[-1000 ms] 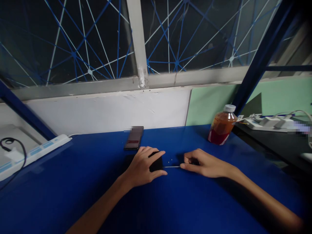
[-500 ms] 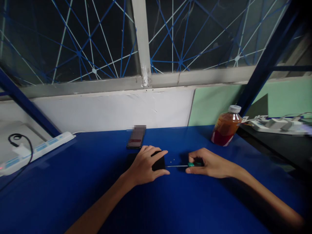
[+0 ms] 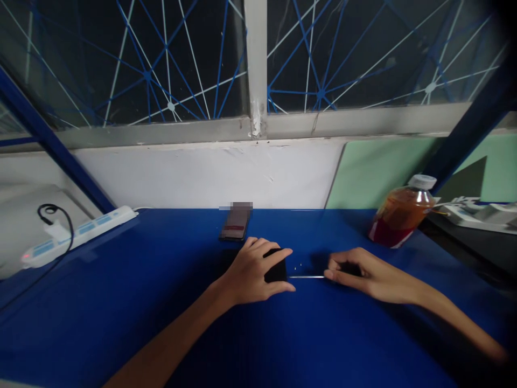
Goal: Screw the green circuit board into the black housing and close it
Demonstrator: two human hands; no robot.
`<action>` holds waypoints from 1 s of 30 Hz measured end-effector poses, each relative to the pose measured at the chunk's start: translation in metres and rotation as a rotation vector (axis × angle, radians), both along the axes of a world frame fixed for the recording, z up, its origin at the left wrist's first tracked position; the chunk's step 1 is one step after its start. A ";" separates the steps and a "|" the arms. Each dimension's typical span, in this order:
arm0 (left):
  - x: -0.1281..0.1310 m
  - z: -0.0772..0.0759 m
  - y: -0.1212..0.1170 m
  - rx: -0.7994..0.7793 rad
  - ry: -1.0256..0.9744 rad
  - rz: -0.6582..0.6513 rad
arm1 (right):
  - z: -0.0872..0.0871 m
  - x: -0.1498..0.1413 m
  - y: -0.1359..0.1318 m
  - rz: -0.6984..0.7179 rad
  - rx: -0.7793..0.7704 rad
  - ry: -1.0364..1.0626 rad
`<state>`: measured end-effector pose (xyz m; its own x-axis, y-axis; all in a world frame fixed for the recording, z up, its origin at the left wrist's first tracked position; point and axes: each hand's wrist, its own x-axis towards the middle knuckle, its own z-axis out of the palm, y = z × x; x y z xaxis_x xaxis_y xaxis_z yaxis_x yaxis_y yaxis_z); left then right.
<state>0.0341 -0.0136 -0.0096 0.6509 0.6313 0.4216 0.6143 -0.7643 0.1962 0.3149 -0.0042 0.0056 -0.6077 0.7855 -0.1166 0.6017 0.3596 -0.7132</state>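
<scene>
My left hand [image 3: 252, 272] presses down over a black box-shaped object [image 3: 275, 265] on the blue table, its fingers wrapped across the top and thumb along the near side. What the object is I cannot make out. From its right end a thin metal screwdriver shaft [image 3: 307, 277] runs level to my right hand [image 3: 359, 275]. That hand is closed, thumb and fingertips pinching the screwdriver, whose handle is hidden behind the fingers. Two tiny shiny pieces, perhaps screws [image 3: 298, 266], lie on the table just behind the shaft.
A phone [image 3: 235, 223] lies behind my left hand. A bottle of orange-red drink [image 3: 402, 213] stands at the back right. To the left is a white power strip [image 3: 86, 230] with a black cable. Another strip [image 3: 480, 218] sits at far right. The wall [image 3: 210, 175] borders the blue table [image 3: 258, 345].
The view has swung left, so everything sits further right. My left hand stays on the black object. The green screwdriver handle, visible before, is now covered by my right fingers.
</scene>
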 end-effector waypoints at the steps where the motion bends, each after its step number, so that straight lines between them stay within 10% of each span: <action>1: 0.000 0.000 0.000 -0.002 0.001 0.000 | 0.001 0.001 0.000 0.005 -0.003 -0.005; 30: 0.001 -0.002 -0.001 0.001 -0.008 -0.011 | 0.003 0.002 -0.002 0.051 0.023 -0.032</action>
<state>0.0349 -0.0150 -0.0116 0.6543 0.6238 0.4274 0.6046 -0.7711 0.1999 0.3166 -0.0057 0.0089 -0.6432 0.7564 -0.1192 0.6047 0.4063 -0.6850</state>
